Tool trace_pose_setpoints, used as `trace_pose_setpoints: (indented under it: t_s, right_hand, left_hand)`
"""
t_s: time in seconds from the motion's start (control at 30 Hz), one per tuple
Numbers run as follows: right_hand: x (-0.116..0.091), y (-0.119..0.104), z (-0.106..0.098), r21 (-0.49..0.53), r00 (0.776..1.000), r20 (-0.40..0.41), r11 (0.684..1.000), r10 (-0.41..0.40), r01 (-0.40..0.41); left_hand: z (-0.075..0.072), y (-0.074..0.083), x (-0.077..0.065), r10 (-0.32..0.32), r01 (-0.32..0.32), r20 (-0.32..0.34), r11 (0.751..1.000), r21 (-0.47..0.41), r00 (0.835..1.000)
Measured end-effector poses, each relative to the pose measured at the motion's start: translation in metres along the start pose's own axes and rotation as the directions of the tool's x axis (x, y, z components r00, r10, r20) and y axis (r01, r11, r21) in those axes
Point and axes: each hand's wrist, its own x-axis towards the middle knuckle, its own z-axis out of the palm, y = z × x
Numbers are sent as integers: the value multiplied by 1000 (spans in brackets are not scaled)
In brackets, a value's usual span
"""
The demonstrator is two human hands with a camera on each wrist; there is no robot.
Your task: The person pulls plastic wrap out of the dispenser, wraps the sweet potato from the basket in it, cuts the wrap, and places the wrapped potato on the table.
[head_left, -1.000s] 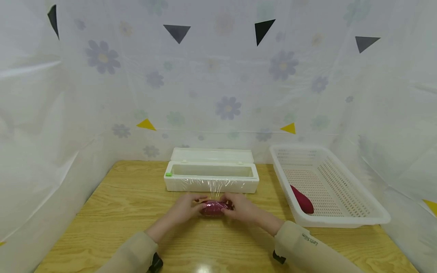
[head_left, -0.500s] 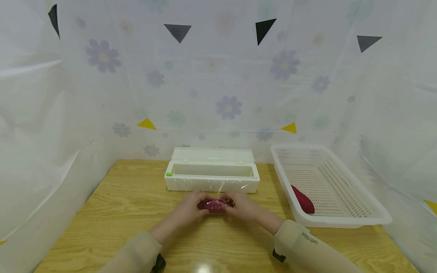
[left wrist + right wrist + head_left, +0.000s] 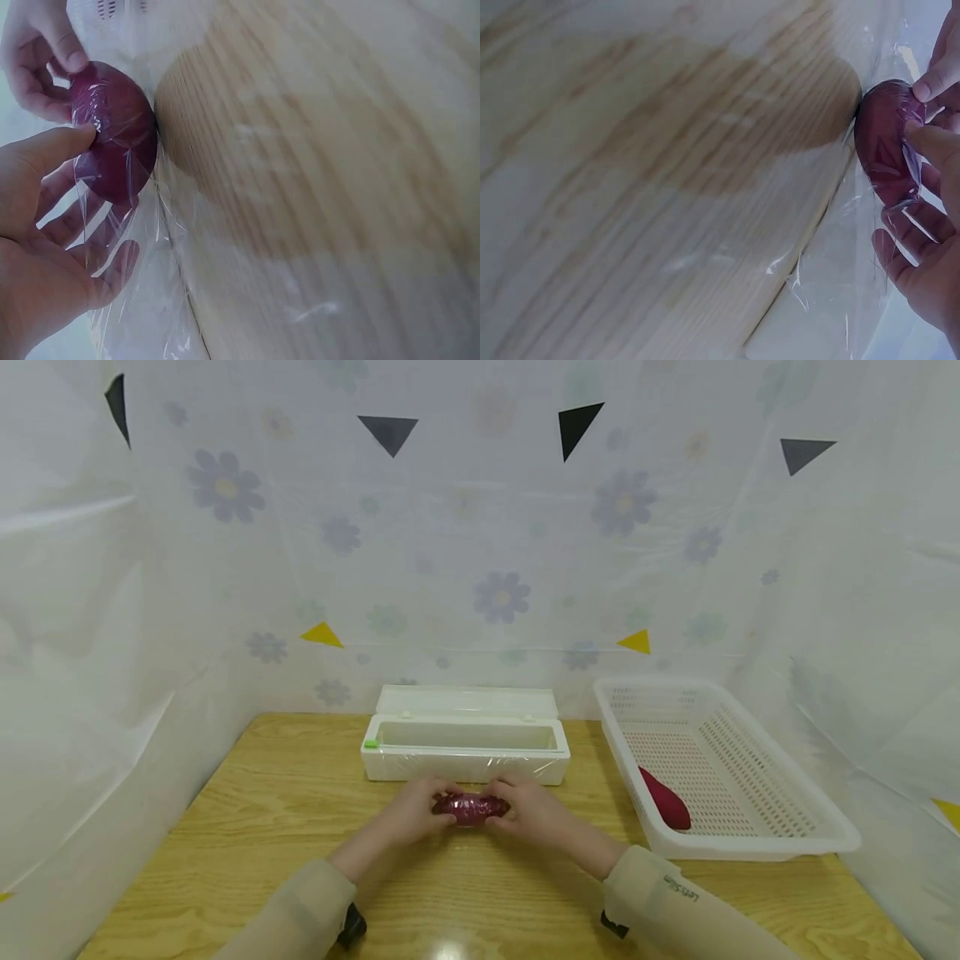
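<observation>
A reddish-purple sweet potato [image 3: 471,810], wrapped in shiny cling film, lies crosswise low over the table in front of the dispenser box. My left hand [image 3: 408,812] grips its left end, thumb on the near side and fingers beyond. At the other end, my right hand [image 3: 534,812] holds it the same way. In the left wrist view, clear film [image 3: 161,300] stretches across the left fingers from the sweet potato [image 3: 116,131]. The right wrist view shows film [image 3: 855,270] running past the right fingertips too. Behind both hands, the white cling film dispenser [image 3: 465,768] stands with its lid raised.
At the right is a white perforated basket [image 3: 757,843], with another sweet potato [image 3: 665,799] against its left wall. A green slider [image 3: 371,744] sits at the dispenser's left end. The wooden table [image 3: 285,777] meets a floral plastic sheet [image 3: 450,543] behind.
The wrapped sweet potato has shifted slightly toward the dispenser, turning in the hands. My left fingers have changed their hold. The gathered film creases seen earlier in front of the box no longer show.
</observation>
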Motion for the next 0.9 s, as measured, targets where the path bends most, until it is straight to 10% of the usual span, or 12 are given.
trace_pose_setpoints:
  t_s: [0.9]
  right_hand:
    - [8, 4, 2, 30, 999, 37, 999, 16, -17]
  left_hand:
    - [0, -6, 5, -17, 20, -91, 999, 38, 996]
